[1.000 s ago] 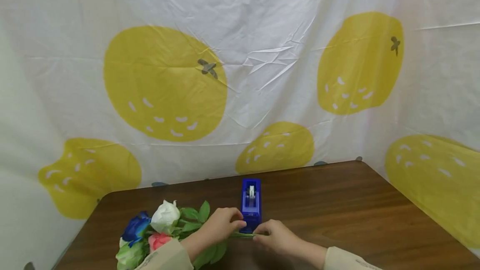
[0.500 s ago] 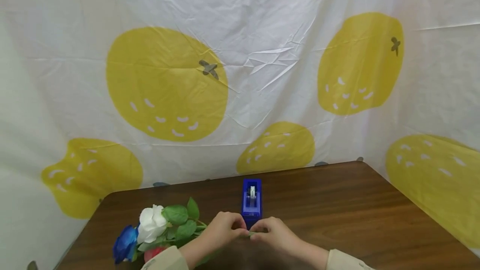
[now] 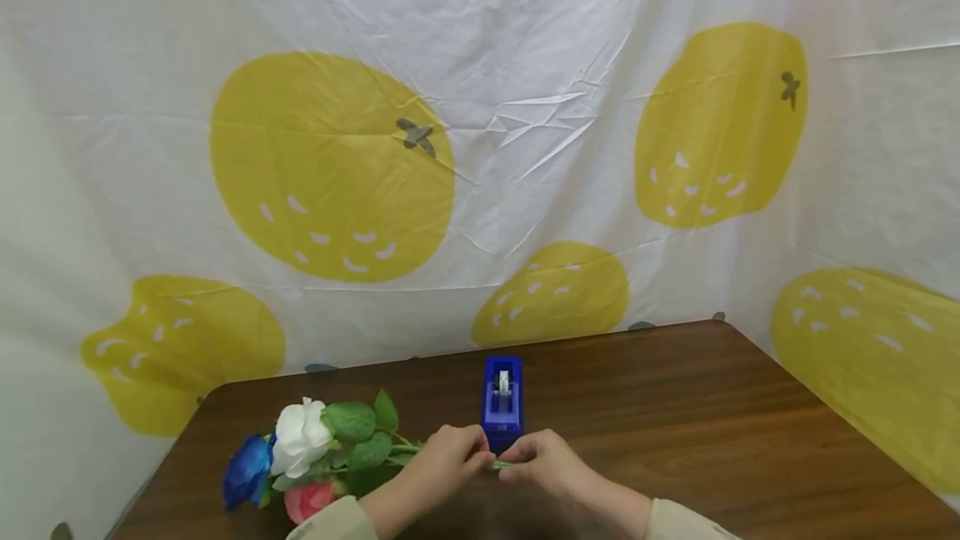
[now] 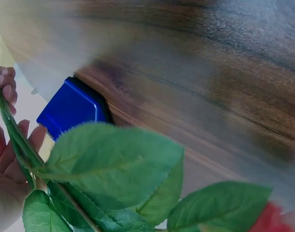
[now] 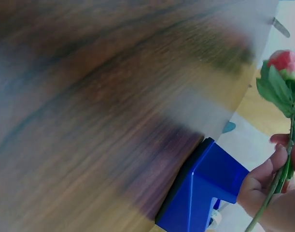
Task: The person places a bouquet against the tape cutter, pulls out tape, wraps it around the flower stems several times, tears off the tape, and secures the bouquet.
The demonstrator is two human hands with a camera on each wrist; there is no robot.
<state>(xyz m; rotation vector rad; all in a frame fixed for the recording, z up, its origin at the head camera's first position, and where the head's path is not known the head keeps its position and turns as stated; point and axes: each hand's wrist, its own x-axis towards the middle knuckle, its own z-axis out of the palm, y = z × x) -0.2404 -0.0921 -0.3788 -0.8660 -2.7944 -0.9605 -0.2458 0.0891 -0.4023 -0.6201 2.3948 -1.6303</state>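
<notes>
A bunch of artificial-looking roses lies across the table's left part: a white rose point(image 3: 300, 437), a blue rose point(image 3: 249, 473) and a pink rose point(image 3: 309, 501), with green leaves point(image 3: 352, 423). My left hand point(image 3: 450, 463) grips the gathered green stems point(image 4: 18, 137) below the leaves. Fingers and thumb of my right hand point(image 3: 553, 467) pinch the stems near their ends, close to the left fingertips. Just beyond both hands stands a blue tape dispenser point(image 3: 502, 415) with a roll of clear tape point(image 3: 504, 383). Parts of the stems are hidden behind the left hand.
The brown wood-grain table point(image 3: 675, 423) stretches to the right of the hands. A white cloth point(image 3: 525, 190) printed with yellow fruit hangs behind the table and along its sides.
The flower heads have turned and shifted a little left, and the green rose has gone out of sight. My right hand has come slightly closer to the left along the stems.
</notes>
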